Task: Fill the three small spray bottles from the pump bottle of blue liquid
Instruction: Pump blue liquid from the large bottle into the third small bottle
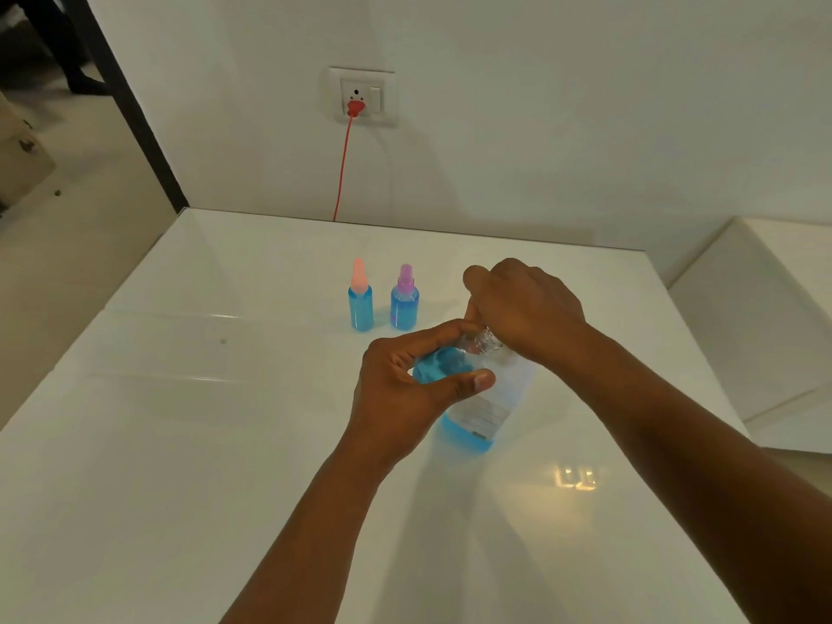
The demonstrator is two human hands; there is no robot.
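Two small spray bottles full of blue liquid stand mid-table, one with a pink cap (360,295) and one with a purple cap (404,299). My left hand (405,389) grips a third small spray bottle (439,369), tilted, with blue liquid in it and its clear threaded neck bare. My right hand (522,308) curls its fingers down onto that neck; what lies inside the fingers is hidden. Just behind and below my hands stands the large clear pump bottle (484,412), with a little blue liquid at its bottom. Its top is hidden by my right wrist.
The glossy white table (180,398) reaches to a white wall. A red cord (343,168) hangs from a wall socket (362,96) down behind the far edge. A white ledge (765,308) lies to the right, and floor shows on the left.
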